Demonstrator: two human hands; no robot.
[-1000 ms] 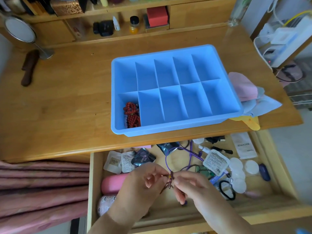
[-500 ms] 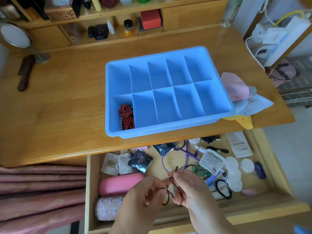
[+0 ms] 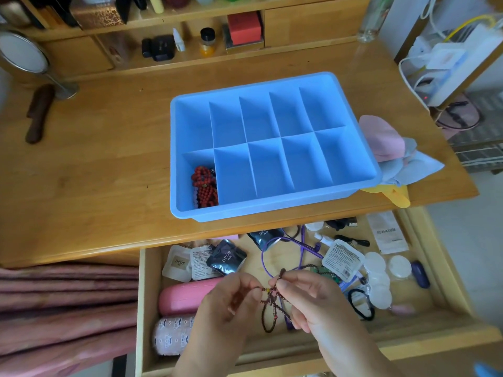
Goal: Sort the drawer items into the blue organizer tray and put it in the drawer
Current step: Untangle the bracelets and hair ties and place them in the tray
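Bracelet [image 3: 269, 308] between both hands' fingertips

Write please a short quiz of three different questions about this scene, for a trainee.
1. True or false: the blue plastic organizer tray stands on the wooden desk.
2. Which compartment holds the red bead bracelets? A) near left B) far right C) near right
3. Fill in: both hands pinch a dark brown bead ____ over the open drawer.

Key: 1 true. 2 A. 3 bracelet, between the left hand and the right hand.
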